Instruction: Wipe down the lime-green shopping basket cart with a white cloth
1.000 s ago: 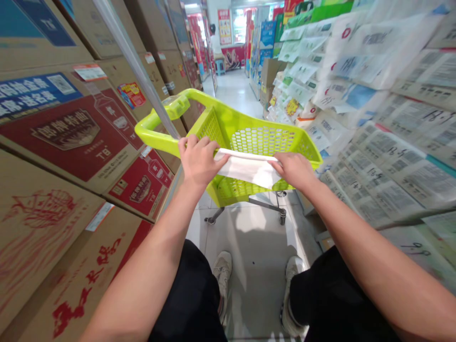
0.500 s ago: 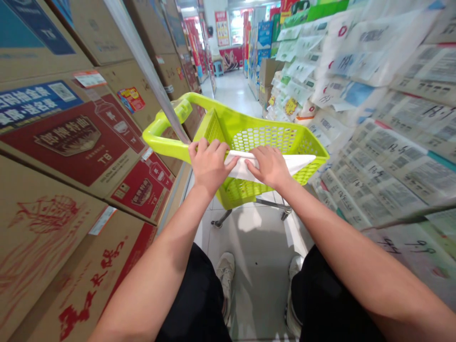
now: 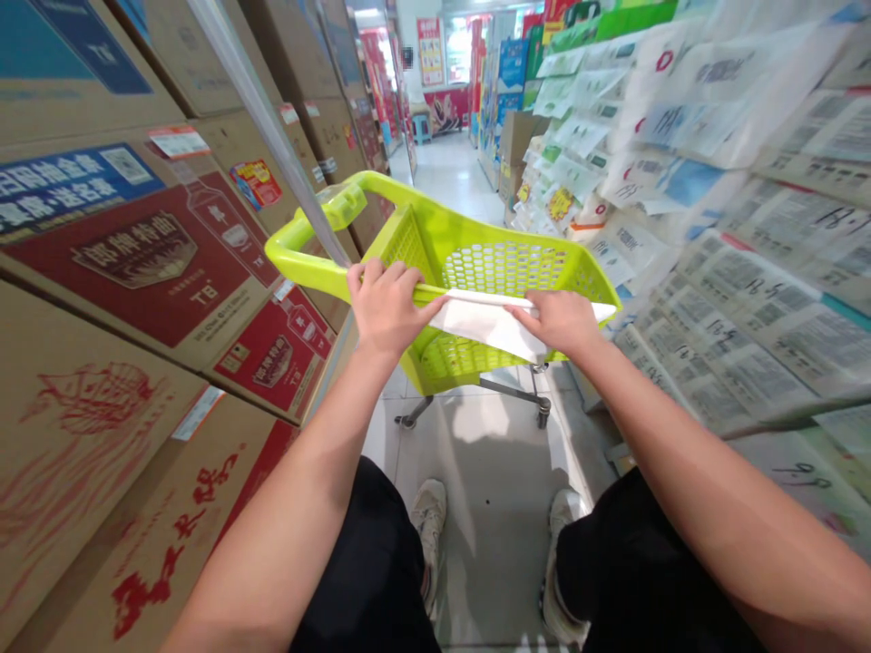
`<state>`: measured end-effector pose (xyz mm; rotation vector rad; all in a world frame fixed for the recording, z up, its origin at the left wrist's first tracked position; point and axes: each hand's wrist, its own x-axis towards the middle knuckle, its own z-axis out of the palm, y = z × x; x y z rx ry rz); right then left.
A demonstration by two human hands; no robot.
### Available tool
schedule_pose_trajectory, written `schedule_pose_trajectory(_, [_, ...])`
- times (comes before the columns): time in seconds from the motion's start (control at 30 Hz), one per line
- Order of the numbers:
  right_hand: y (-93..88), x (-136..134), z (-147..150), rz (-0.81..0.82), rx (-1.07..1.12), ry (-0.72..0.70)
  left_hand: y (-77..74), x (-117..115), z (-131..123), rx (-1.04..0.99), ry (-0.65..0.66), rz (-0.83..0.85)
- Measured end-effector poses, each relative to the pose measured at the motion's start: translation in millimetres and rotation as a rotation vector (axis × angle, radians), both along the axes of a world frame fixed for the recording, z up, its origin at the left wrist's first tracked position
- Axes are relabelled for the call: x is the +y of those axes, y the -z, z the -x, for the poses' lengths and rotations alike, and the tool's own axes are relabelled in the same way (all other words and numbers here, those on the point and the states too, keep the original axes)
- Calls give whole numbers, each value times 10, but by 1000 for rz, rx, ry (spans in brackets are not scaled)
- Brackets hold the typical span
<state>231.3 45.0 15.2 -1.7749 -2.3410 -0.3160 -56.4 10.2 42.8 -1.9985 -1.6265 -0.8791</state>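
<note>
A lime-green shopping cart (image 3: 381,340) stands sideways before me, its handle to the left. Over its near rim lies a white cloth (image 3: 483,322), folded across the edge and hanging down outside. My left hand (image 3: 385,304) is closed on the rim at the cloth's left end, near a slanting metal pole, with its thumb stretched toward the cloth. Farther right, my right hand (image 3: 564,322) is closed over the rim, pinching the cloth against it, its thumb on the near side. Palms and some fingertips are hidden.
Stacked cardboard cartons (image 3: 136,245) line the left side. The metal pole (image 3: 272,136) slants down to the cart's handle end. On the right, packs of tissue paper (image 3: 741,308) are piled high. A tiled aisle (image 3: 449,163) runs ahead to a blue stool (image 3: 422,128).
My right hand has slid right along the rim, away from my left hand, leaving more cloth showing between them. My left hand has shifted slightly left. The cart has turned a little.
</note>
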Motion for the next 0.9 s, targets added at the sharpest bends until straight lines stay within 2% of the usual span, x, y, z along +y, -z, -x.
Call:
schedule_pose_trajectory(0.13, [13, -17, -174, 5, -15, 41, 8, 4, 6, -12, 2, -8])
schedule_pose_trajectory(0.27, [-9, -27, -149, 13, -13, 45, 10, -5, -52, -17, 3, -4])
schedule_pose_trajectory(0.53, [-82, -58, 551, -9, 97, -17, -44, -64, -180, -65, -11, 30])
schedule_pose_trajectory(0.63, [-90, -52, 665, -21, 118, -56, -65, -69, -121, -83, 7, 46])
schedule_pose_trajectory(0.77, [-61, -22, 534, -25, 94, -84, -43, -45, 8, -76, 25, 15])
schedule_pose_trajectory(0.9, [0, 5, 214, 1, 38, -47, -16, -39, 80, -50, 22, -3])
